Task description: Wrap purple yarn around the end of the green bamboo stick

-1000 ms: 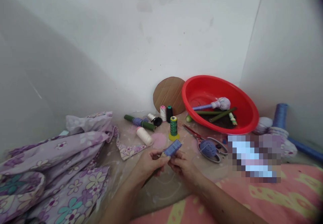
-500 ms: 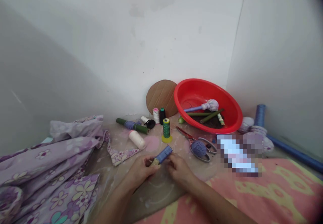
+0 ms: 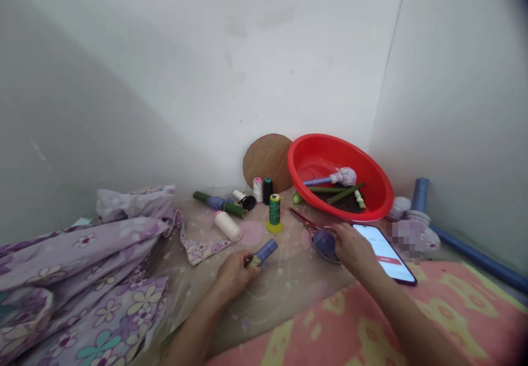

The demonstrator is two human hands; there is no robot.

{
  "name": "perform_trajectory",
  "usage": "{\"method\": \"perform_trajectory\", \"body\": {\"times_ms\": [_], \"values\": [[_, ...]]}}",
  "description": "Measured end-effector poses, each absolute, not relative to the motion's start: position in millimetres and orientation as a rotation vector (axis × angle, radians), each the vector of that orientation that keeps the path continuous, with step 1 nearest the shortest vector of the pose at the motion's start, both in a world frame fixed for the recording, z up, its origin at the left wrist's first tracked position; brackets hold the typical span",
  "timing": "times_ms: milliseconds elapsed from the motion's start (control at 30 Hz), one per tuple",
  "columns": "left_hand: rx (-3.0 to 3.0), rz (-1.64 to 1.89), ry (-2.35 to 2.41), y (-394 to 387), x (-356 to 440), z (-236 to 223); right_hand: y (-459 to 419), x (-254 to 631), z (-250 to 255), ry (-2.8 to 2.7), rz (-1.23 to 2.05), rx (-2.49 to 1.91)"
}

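Note:
My left hand [image 3: 237, 274] is closed around the lower end of a short bamboo piece [image 3: 256, 260], whose upper part is wrapped in blue-purple yarn [image 3: 267, 250]. The piece tilts up to the right. My right hand [image 3: 355, 249] is at the right side of a ball of blue-purple yarn [image 3: 324, 242], which lies on the scissors [image 3: 304, 218]. Its fingers bend down over the scissors' handles and hide most of them; whether they grip the ball, a handle or nothing does not show. A green thread cone [image 3: 274, 212] stands beyond the bamboo piece.
A red basin [image 3: 383, 190] with bamboo sticks leans at the back right, beside a cardboard disc [image 3: 264, 159]. Thread spools [image 3: 226, 225] and a yarn-wound bamboo tube [image 3: 235, 208] lie at back left. Flowered cloth [image 3: 107, 267] covers the left; a phone [image 3: 388, 256] lies right.
My right hand has left the wrapped bamboo piece and moved right to the yarn ball and scissors. My left hand still holds the piece. The view has shifted slightly.

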State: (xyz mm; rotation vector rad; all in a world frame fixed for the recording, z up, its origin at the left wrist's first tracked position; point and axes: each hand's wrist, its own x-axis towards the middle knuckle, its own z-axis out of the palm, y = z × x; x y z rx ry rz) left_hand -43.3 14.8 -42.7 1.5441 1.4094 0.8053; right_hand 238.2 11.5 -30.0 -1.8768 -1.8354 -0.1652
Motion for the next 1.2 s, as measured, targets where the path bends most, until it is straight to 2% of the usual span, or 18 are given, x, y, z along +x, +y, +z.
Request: {"method": "perform_trajectory", "body": {"times_ms": [267, 500, 667, 933, 1200], "values": [[1.736, 0.780, 1.533, 20, -46, -47, 26, 260, -58, -1.958, -0.035, -2.012], [1.829, 0.731, 1.635, 22, -45, -47, 29, 262, -52, -2.036, 0.089, -1.988], [2.006, 0.505, 1.760, 20, -42, -42, 32, 257, -41, -2.193, 0.175, -2.029], [2.120, 0.400, 1.857, 14, -37, -40, 20, 250, -30, -2.149, -0.103, -2.174], [2.156, 0.394, 1.886, 13, -35, -39, -2, 237, -12, -2.073, -0.418, -2.118]]}}
